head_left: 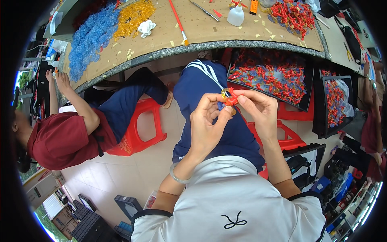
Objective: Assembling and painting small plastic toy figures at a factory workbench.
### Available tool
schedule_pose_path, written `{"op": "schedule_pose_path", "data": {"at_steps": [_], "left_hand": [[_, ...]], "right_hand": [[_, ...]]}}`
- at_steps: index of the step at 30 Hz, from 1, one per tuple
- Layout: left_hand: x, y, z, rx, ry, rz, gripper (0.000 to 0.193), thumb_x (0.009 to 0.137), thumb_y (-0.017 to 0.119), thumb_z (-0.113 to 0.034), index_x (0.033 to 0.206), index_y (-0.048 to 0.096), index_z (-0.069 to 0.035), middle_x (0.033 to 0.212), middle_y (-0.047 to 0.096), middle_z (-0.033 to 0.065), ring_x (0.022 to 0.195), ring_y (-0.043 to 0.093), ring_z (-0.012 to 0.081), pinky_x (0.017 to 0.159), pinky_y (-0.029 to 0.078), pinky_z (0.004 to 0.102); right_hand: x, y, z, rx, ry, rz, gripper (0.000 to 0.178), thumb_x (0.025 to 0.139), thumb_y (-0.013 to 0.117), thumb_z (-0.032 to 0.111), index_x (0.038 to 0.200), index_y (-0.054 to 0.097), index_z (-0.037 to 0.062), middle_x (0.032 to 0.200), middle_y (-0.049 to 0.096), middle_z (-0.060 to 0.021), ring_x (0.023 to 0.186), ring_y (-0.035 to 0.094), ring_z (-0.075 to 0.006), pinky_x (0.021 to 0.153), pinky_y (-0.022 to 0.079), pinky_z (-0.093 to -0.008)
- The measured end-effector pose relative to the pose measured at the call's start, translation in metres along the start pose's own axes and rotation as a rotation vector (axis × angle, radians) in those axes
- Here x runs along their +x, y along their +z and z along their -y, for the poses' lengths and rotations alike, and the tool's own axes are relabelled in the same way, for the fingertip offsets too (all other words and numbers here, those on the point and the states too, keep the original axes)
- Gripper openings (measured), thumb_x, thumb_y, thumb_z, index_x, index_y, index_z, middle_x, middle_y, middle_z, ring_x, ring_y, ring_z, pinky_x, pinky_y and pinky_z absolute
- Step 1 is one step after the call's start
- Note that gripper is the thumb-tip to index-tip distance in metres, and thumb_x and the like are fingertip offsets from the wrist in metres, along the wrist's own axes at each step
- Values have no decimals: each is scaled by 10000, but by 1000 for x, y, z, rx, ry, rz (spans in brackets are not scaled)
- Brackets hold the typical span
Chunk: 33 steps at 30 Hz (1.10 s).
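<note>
Above my lap, both hands meet on one small plastic piece (231, 98) in red, yellow and blue; its exact kind is too small to make out. My left hand (208, 121) pinches its yellow and blue side between thumb and fingers. From the other side, the thumb and index finger of my right hand (260, 111) grip the red part. Fingertips cover some of the piece. Close by to the right, a black tray (269, 76) holds a heap of similar red, blue and yellow pieces.
On the table (157, 48) lie blue pieces (90, 42), amber pieces (135, 17), crumpled tissue (146, 27), a red-handled brush (178, 20), a white bottle (236, 16) and a red pile (292, 16). A second tray (336, 101) stands right. A co-worker (76, 137) sits left on a red stool (141, 129).
</note>
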State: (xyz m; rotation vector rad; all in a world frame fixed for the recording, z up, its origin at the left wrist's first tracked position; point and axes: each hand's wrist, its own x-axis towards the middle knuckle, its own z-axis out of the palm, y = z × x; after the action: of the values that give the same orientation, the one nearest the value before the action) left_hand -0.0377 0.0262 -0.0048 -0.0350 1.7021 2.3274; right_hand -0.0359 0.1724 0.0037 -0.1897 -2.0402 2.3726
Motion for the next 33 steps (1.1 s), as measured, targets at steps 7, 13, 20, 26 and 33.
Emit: {"op": "schedule_pose_path", "data": {"at_steps": [7,13,20,26,33], "left_hand": [[0,-2,-2,-15,-4,49,350,836,610,40,1154,464,59,1028,599,140,882,634,151,728,527,228],[1,-2,-3,11,-33,50,356,841,623,16,1158,467,62,1005,630,161,848,658,185,689,534,237],[3,-2,-3,-7,-41,43,330,852,640,-22,1136,491,58,954,651,154,798,663,186,660,528,236],[5,-5,-2,-11,-37,40,313,870,638,-65,1123,499,56,906,661,151,764,662,182,638,519,233],[6,-8,0,22,-38,41,229,915,608,-177,995,538,25,812,664,98,719,640,118,592,486,212]], "right_hand": [[7,-12,-4,55,80,-28,155,863,634,51,973,675,-50,877,684,-80,781,622,-81,703,481,-199],[8,-18,-8,41,169,-36,176,879,634,129,947,686,-25,814,679,-46,708,585,-45,616,438,-173],[10,-20,-6,17,143,-5,205,899,609,163,922,686,-25,798,671,-40,693,568,-45,622,432,-188],[12,-24,-9,4,135,22,190,897,613,148,888,684,-28,783,655,-29,697,551,-44,645,425,-199],[13,-23,-2,28,172,94,201,898,599,142,859,675,-39,749,653,-59,676,572,-70,644,437,-205]]}}
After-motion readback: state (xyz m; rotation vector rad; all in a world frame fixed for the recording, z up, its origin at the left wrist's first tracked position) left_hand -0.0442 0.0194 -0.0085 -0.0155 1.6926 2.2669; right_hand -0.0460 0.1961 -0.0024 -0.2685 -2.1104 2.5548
